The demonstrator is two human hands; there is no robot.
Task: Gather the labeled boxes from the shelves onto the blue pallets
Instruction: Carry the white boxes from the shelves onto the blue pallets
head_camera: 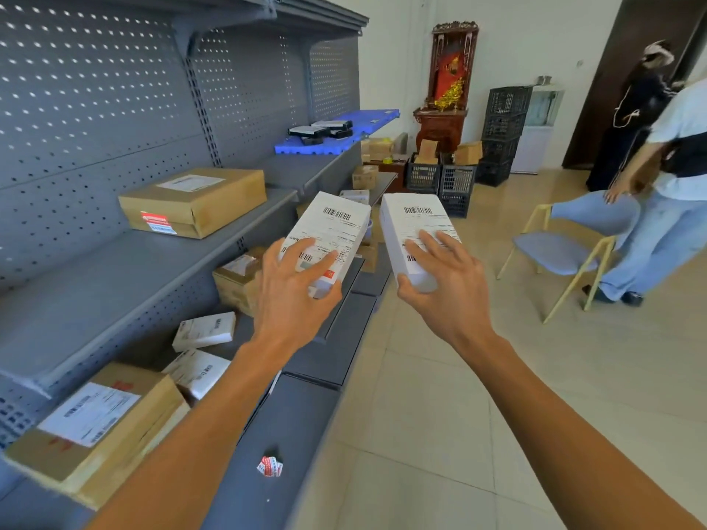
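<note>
Head view, only one available. Left hand [294, 285] clamped on a white labeled box [329, 235], fingers spread over the label, thumb under the near edge. Right hand [443, 277] clamped on a second white labeled box [417, 227], same grip. Both boxes are held up in the air, side by side, not touching, just off the front of the shelf unit [114, 285].

Progress, my read: early to mid. Blue pallet [294, 147] sits on a higher shelf, ahead of and above the left hand, well apart from it. It already carries a few dark flat items; can't tell if those are labeled boxes. The two in hand aren't delivered yet.

Still to gather: brown carton [195, 200] on the mid shelf, left of and slightly above the left hand; a large brown carton [99, 426] low and left, near the left forearm; two small white boxes [202, 330] below the left wrist; another brown box [237, 281] just left of the left hand, one shelf down.

Next move likely means carrying both forward to the pallet.
</note>
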